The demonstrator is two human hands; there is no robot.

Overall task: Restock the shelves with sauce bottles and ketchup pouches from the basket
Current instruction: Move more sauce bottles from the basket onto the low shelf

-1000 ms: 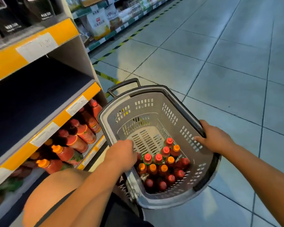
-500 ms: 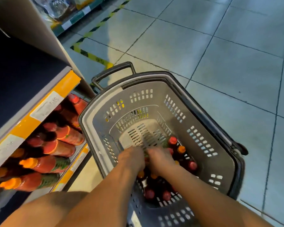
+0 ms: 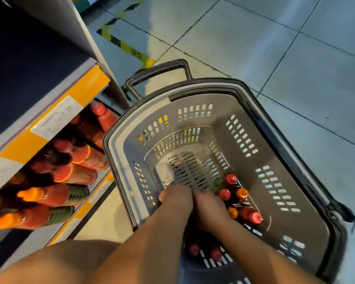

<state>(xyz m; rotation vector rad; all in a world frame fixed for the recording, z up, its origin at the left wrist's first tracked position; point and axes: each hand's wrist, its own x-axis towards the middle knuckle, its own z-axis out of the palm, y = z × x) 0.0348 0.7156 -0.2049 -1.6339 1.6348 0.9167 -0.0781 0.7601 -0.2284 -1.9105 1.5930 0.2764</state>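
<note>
Hands: left hand (image 3: pixel 175 198), right hand (image 3: pixel 208 208) down among sauce bottles (image 3: pixel 237 198) in basket (image 3: pixel 260 138); grip hidden, cannot tell | advice: I'd seize necks, lift straight toward shelf (image 3: pixel 49 124).

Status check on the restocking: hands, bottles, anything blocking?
Left hand and right hand down in the grey basket among sauce bottles; grasp hidden. Nothing blocking.
</note>
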